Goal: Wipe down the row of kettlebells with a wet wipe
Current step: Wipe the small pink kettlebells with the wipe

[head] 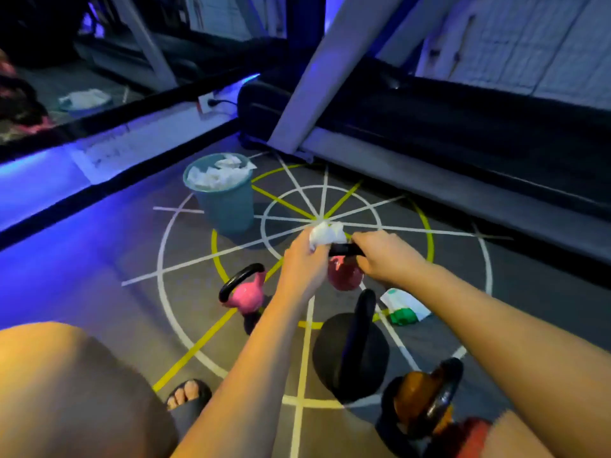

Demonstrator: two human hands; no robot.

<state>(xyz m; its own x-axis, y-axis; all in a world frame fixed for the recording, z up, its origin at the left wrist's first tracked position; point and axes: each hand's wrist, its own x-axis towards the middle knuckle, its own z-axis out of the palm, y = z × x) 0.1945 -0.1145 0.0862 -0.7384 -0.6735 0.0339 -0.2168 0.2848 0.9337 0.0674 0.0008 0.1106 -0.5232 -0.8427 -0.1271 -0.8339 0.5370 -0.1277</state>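
Wet wipe (325,235), bunched up, is pinched in our left grip (304,259) beside the black handle of the far pink kettlebell (345,276), which our right grip (380,256) clasps, while a second pink kettlebell (246,292), a black kettlebell (350,352) and an orange kettlebell (420,398) stand on the floor (99,276) nearer us.

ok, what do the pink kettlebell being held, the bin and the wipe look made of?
The held kettlebell: glossy pink coating, likely vinyl over metal, judging by the sheen. The bin: smooth matte teal plastic, probably. The wet wipe: soft white nonwoven or tissue, crumpled in the left hand.
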